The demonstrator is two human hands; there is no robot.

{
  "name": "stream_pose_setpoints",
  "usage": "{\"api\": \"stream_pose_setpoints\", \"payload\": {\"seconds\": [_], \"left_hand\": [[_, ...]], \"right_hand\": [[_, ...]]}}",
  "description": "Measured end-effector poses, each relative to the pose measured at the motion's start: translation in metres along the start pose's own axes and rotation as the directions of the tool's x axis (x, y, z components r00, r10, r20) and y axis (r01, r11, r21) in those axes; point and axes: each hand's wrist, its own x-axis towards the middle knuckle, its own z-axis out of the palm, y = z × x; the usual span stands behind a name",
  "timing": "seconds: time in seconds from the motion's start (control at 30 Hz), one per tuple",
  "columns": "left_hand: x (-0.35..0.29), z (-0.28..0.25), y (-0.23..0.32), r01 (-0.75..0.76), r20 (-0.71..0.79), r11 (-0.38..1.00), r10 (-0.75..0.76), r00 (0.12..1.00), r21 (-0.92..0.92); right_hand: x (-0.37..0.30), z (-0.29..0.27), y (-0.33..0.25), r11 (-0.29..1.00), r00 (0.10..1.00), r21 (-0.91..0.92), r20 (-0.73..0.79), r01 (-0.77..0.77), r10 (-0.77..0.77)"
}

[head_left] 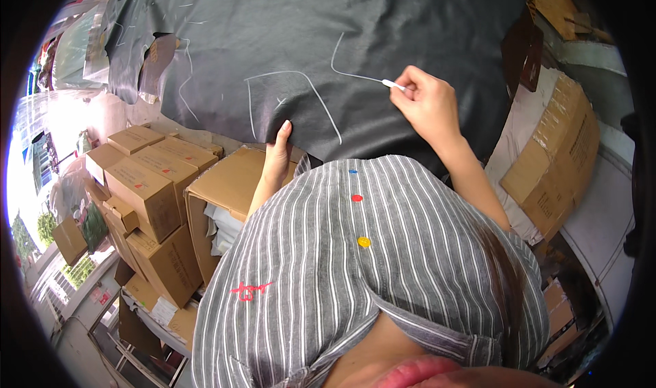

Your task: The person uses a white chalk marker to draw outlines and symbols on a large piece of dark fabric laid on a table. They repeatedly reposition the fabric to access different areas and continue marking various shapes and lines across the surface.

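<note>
A large black leather hide lies spread out in front of me, marked with several thin white lines. In my right hand I pinch a white marking pen, its tip on the leather at the end of a curved line. My left hand grips the hide's near edge, thumb on top and the other fingers hidden beneath. Just above that thumb is a white outline with an arched top and a small mark inside. Another wavy line runs down near a torn gap on the left.
Stacked cardboard boxes stand on the left, with an open box close by my left forearm. At the right, a large taped carton leans beside the hide. Brown material shows at the hide's right edge.
</note>
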Motion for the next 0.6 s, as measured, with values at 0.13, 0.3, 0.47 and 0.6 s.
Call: {"api": "stream_pose_setpoints", "payload": {"seconds": [0.13, 0.3, 0.47, 0.6], "left_hand": [[-0.001, -0.004, 0.003, 0.018, 0.015, 1.0, -0.017, 1.0, -0.022], [-0.004, -0.003, 0.009, 0.04, -0.009, 0.999, -0.04, 0.999, 0.004], [-0.001, -0.006, 0.005, 0.034, -0.01, 0.999, -0.034, 0.999, -0.004], [-0.004, -0.005, 0.002, 0.027, -0.011, 0.999, -0.028, 1.0, -0.028]], "right_hand": [[0.021, -0.01, -0.005, 0.994, 1.0, 0.105, 0.023, 0.011, -0.014], [0.075, 0.033, -0.007, 0.985, 0.984, 0.102, -0.128, 0.139, -0.125], [0.077, 0.036, -0.006, 0.986, 0.974, -0.076, -0.164, 0.146, -0.157], [0.055, 0.007, 0.012, 0.997, 0.967, 0.035, -0.248, 0.076, -0.064]]}}
